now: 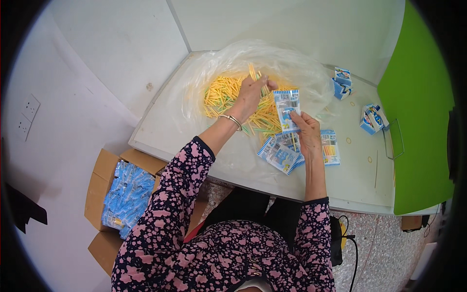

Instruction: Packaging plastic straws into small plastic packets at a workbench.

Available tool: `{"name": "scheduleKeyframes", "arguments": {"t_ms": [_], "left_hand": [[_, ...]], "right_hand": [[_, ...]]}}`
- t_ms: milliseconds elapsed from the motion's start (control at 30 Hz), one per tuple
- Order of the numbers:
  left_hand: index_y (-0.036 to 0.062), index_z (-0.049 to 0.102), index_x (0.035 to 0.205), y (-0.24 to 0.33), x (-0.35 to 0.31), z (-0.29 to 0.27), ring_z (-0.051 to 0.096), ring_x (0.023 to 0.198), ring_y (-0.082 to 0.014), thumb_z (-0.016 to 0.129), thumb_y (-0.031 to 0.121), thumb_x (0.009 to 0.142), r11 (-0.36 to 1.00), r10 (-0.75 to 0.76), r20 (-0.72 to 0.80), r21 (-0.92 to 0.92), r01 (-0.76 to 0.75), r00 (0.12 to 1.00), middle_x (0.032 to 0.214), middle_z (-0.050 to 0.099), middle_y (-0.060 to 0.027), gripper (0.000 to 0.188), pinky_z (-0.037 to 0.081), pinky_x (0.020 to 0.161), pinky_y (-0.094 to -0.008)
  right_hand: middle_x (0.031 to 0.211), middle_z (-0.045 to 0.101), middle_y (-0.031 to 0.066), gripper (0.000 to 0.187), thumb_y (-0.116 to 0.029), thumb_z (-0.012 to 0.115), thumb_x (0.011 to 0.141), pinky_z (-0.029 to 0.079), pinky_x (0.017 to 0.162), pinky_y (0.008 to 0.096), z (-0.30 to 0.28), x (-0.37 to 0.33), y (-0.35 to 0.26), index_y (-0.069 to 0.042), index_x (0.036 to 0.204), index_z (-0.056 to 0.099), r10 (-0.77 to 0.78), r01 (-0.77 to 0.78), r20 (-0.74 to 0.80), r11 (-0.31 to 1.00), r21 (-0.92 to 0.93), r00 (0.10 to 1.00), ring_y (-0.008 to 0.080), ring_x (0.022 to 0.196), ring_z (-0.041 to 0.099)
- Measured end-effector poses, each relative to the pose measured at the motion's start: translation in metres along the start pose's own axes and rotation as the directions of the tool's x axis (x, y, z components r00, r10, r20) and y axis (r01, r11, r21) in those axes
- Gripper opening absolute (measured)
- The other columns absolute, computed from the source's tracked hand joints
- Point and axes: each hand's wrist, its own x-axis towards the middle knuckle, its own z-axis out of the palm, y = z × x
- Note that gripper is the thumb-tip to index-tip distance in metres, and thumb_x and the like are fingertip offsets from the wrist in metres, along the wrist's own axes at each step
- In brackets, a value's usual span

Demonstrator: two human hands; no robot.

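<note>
My left hand [250, 96] is closed on a few thin yellow sticks [252, 71] that poke up past the fingers. Under and around it spreads a heap of yellow and pale green sticks [223, 95] on a clear plastic bag [194, 102]. My right hand [308, 132] grips a flat blue-and-white packet [287, 101] upright, thumb on its front, beside the left fingers. Whether the packet's top is parted cannot be made out. Below the right hand, several similar packets [278, 155] overlap on the table. Another packet [331, 148], with orange-yellow stripes showing, rests right of my wrist.
Small blue-and-white boxes [372, 119] stand at the table's right, with more at the back [342, 77]. Rubber bands and a wire stand [398, 140] are near the green panel [418, 107]. Left of the table, an open carton [101, 190] holds many blue packets. White walls enclose the back.
</note>
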Motion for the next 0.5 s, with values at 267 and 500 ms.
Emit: {"name": "scheduleKeyframes", "arguments": {"t_ms": [267, 500], "left_hand": [[-0.0001, 0.052, 0.089, 0.045, -0.008, 0.011, 0.062, 0.084, -0.0245, 0.047, 0.020, 0.092, 0.944, -0.108, 0.208, -0.284, 0.166, 0.972, 0.085, 0.059, -0.0107, 0.021, 0.051, 0.073, -0.0332], [-0.0003, 0.055, 0.091, 0.041, -0.024, 0.020, 0.062, 0.088, -0.0223, 0.046, 0.022, 0.093, 0.975, -0.139, 0.324, -0.120, 0.186, 0.936, 0.087, 0.061, -0.0115, 0.024, 0.050, 0.078, -0.0319]], "right_hand": [[0.075, 0.064, 0.0020, 0.019, -0.016, 0.064, 0.081, 0.042, 0.058, 0.0179, -0.009, -0.015, -0.009, 0.002, 0.087, 0.065, 0.123, -0.111, 0.082, 0.984, -0.139, 0.989, 0.0040, 0.062, 0.054], [0.078, 0.064, 0.0027, 0.018, -0.015, 0.063, 0.082, 0.043, 0.062, 0.0190, -0.016, -0.019, -0.010, 0.001, 0.089, 0.065, 0.173, -0.145, 0.153, 0.973, -0.181, 0.973, 0.0054, 0.066, 0.055]]}}
